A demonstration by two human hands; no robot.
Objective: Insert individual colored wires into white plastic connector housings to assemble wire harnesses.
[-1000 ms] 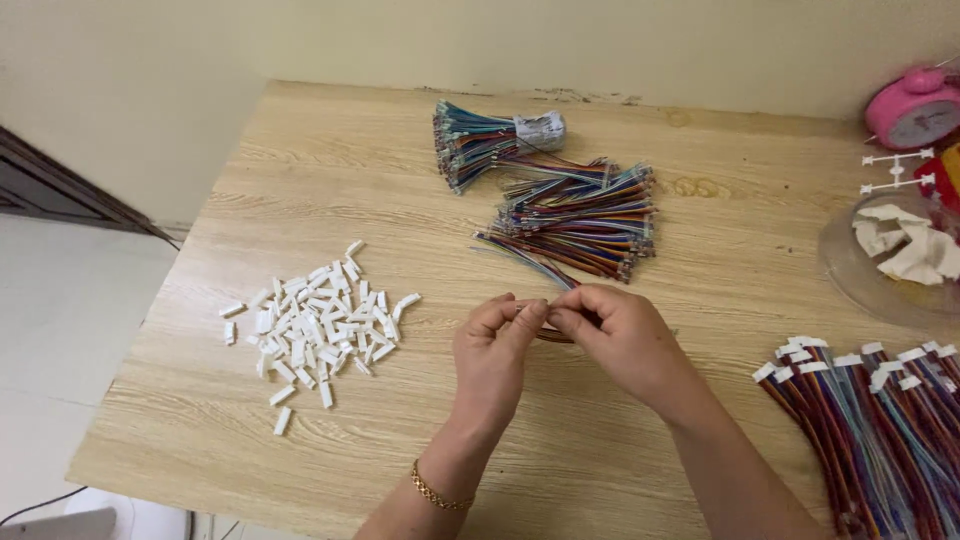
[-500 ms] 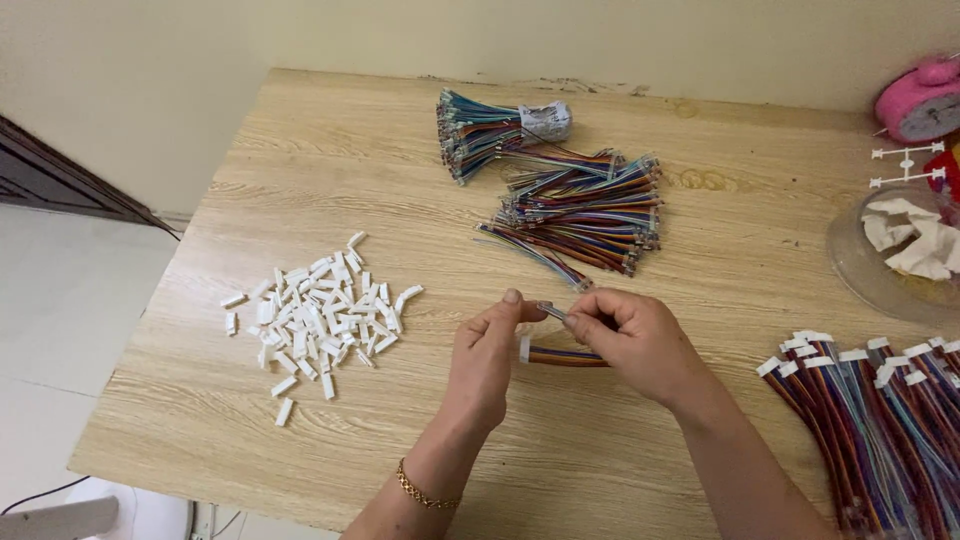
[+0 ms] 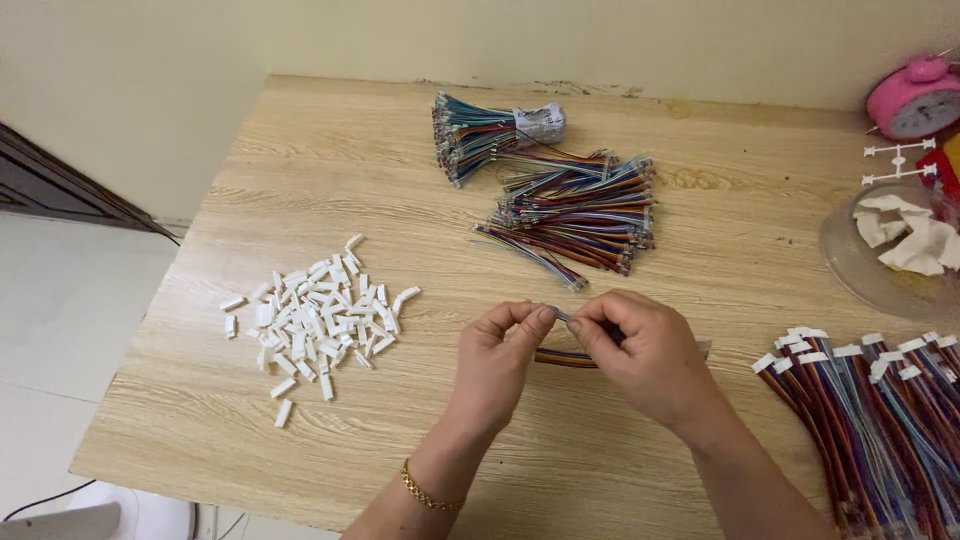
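Grip: both hands pinch one short ribbon of coloured wires; left hand (image 3: 497,358) has thumb and forefinger closed on its near-left tip, right hand (image 3: 645,352) has fingertips clamped on the same end from the right.
Wire piece (image 3: 566,357): held just above the counter, its striped length running right under the right hand; whether a white plug sits on the pinched tip cannot be told.
Counter (image 3: 330,175): pale wood grain, carrying everything.
Plugs (image 3: 315,318): loose heap of small white plastic housings, left of the hands, well apart from them.
Loose wires (image 3: 580,212): pile of cut multicoloured ribbons lying far of the hands, middle of the counter, one strand reaching near the fingers.
Bundle (image 3: 480,135): tied bunch of the same wires with a grey wrap at its right end, farther back, touching the loose pile.
Finished wires (image 3: 880,410): rows of ribbons with white plugs on their far ends, near right, just beside the right forearm.
Bowl (image 3: 845,262): clear, shallow, at the right edge; crumpled white paper scraps (image 3: 905,235) lie inside.
Clock (image 3: 915,98): pink, far right corner.
Bracelet (image 3: 428,490): gold chain on the left wrist.
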